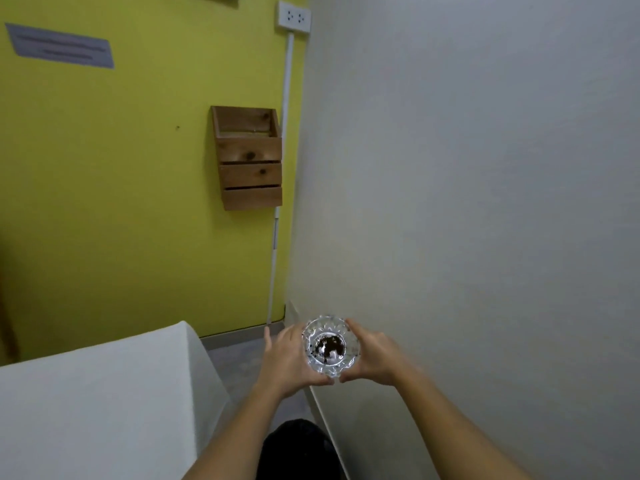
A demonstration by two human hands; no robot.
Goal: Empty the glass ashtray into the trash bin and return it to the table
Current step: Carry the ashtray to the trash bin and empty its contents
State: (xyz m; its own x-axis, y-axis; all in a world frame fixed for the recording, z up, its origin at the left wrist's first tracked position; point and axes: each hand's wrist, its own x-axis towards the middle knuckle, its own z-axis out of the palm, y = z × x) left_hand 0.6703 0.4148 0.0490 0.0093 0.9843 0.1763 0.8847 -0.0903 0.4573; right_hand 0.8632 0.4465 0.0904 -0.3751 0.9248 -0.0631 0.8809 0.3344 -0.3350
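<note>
Both forearms reach forward from the near edge, and the left hand [289, 355] and right hand [372, 355] cup a glass ashtray [330, 346] between them, fingers pressed to its fluted sides, thumbs close together at its near rim. It is held upright in the air above grey floor, dark ash and debris lying in its bowl. Left of the hands a white table [104, 393] shows its corner. Farther off, a wooden wall box [249, 161] hangs on the yellow-green wall, with a white power outlet [293, 16] above it.
</note>
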